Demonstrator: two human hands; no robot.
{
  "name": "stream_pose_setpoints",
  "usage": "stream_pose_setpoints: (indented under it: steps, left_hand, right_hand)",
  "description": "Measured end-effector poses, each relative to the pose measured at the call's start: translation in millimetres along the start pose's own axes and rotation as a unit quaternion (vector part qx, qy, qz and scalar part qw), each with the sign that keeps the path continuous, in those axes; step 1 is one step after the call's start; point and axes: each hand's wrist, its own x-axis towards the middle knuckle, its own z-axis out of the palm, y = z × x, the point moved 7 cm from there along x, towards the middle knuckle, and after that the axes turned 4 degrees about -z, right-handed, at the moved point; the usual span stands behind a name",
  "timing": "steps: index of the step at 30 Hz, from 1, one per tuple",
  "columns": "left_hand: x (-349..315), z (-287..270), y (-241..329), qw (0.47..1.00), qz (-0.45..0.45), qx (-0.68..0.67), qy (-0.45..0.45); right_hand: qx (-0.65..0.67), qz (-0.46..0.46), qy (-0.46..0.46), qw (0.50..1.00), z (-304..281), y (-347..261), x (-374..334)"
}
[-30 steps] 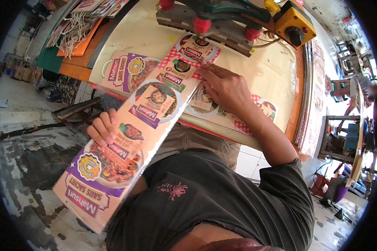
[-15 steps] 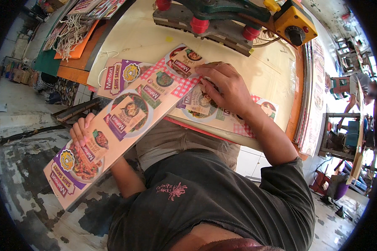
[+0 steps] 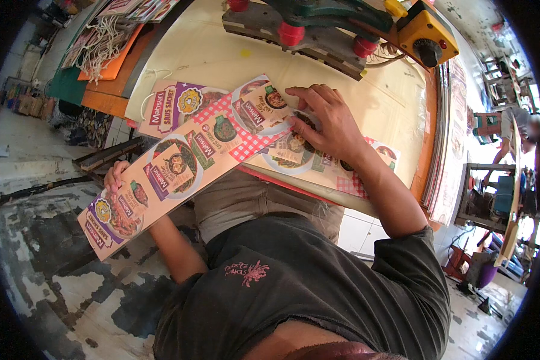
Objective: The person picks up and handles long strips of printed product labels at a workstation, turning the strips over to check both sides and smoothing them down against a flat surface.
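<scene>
A long, peach printed card panel [image 3: 189, 135] with food pictures and a red checked band slants across my front, its clear plastic edge showing. My left hand [image 3: 115, 179] curls its fingers over the panel's left long edge, the palm hidden beneath. At the upper right end, my right hand [image 3: 327, 120] has thumb and fingers apart, with the thumb by the panel's edge. Under it lies a similar printed panel [image 3: 342, 165] on the cream-covered table [image 3: 192, 54]. Another printed panel [image 3: 168, 108] with a white cord lies partly covered at the left.
A green and grey heat-sealing press [image 3: 294, 39] with red knobs and a yellow control box [image 3: 429, 36] stands at the table's far side. Corded printed panels [image 3: 111, 45] are piled at the far left. More printed sheets [image 3: 447, 144] line the right edge. A person sits far right.
The held panel has shifted up and to the right, its lower end rising. My right thumb and fingers have spread from its end, while my left hand still holds it.
</scene>
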Motion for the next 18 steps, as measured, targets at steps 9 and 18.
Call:
stream_pose_setpoints:
  steps: [9, 18]
  left_hand:
    - [-11.4, -62.8, 39.8, 0.996, 0.006, 0.052, 0.069]
    - [-14.2, -80.5, 42.7, 0.996, -0.026, 0.064, 0.051]
  right_hand:
    - [0.048, -0.001, -0.002, 0.999, -2.0, 0.1, 0.0]
    - [0.085, 0.014, 0.009, 0.996, 0.1, 8.8, -0.4]
